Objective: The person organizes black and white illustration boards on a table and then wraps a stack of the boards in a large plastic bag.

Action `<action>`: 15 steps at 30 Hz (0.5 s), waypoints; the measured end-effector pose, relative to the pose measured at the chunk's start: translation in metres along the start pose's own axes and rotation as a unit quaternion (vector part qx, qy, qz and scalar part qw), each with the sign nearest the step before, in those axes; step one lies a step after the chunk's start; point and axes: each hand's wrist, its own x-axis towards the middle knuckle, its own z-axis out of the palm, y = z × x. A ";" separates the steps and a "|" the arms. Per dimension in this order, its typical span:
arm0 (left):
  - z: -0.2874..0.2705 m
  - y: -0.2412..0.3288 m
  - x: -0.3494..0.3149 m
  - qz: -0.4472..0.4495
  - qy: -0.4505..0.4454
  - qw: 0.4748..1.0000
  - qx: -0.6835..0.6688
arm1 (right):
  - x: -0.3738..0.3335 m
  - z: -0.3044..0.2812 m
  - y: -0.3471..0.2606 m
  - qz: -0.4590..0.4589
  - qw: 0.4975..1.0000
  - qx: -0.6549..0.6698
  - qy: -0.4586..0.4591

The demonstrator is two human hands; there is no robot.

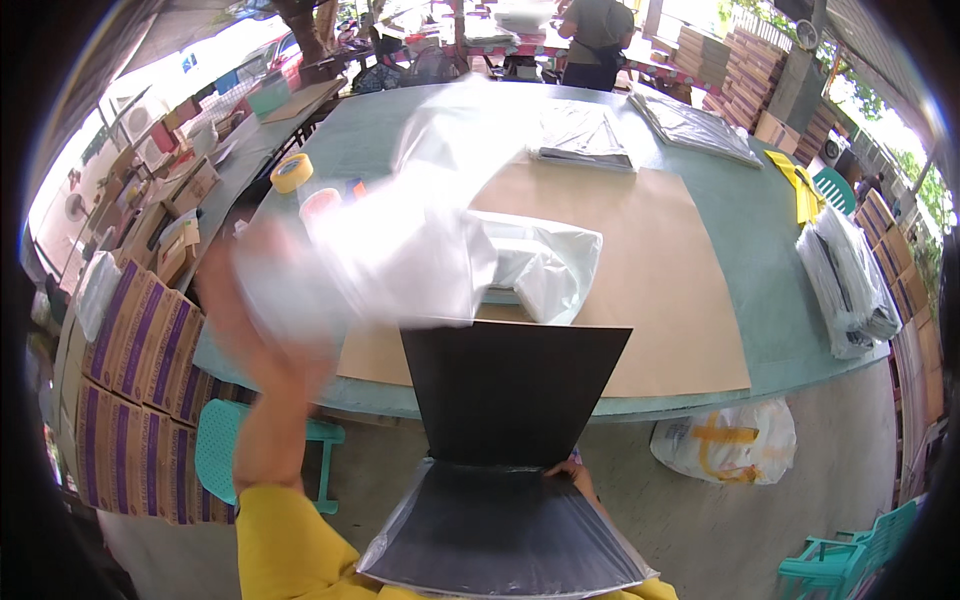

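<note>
My left hand (265, 290) is raised over the left side of the table and smeared by motion. A translucent white plastic bag (400, 240) streams from it across the table, also blurred; the fingers appear closed on it. Low in front of me is a black panel in clear plastic (505, 530), with another flat black panel (510, 390) standing up behind it against the table edge. My right hand (572, 476) grips the right edge where the two panels meet; most of its fingers are hidden beneath. On the table beyond lies a stack wrapped in white plastic (545, 265).
Brown paper (670, 290) covers the middle of the green table (730, 240). Yellow tape (292, 173) stands at left, plastic-wrapped packs (850, 280) at right. Cartons (140, 400) and a green stool (222, 450) flank the left. A taped white bag (725, 442) sits on the floor. Someone stands far off (597, 45).
</note>
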 end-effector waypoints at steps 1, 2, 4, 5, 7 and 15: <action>-0.005 0.013 -0.022 0.050 -0.141 0.988 0.033 | -0.003 -0.006 -0.022 -0.023 0.997 -0.067 -0.038; -0.010 0.025 -0.046 0.100 -0.279 0.954 0.051 | 0.000 -0.016 -0.034 -0.044 0.987 -0.133 -0.079; -0.001 0.024 -0.110 -0.101 -0.634 0.766 0.017 | -0.003 -0.060 -0.035 -0.022 0.980 -0.120 -0.160; -0.004 0.021 -0.141 -0.171 -0.686 0.707 -0.025 | -0.003 -0.077 -0.039 -0.009 0.973 -0.114 -0.200; -0.012 0.022 -0.156 -0.155 -0.771 0.611 -0.092 | 0.006 -0.096 -0.128 0.095 0.964 -0.141 -0.205; 0.052 0.046 -0.048 -0.317 -0.369 0.852 -0.191 | 0.046 0.007 -0.257 -0.094 0.927 0.285 -0.223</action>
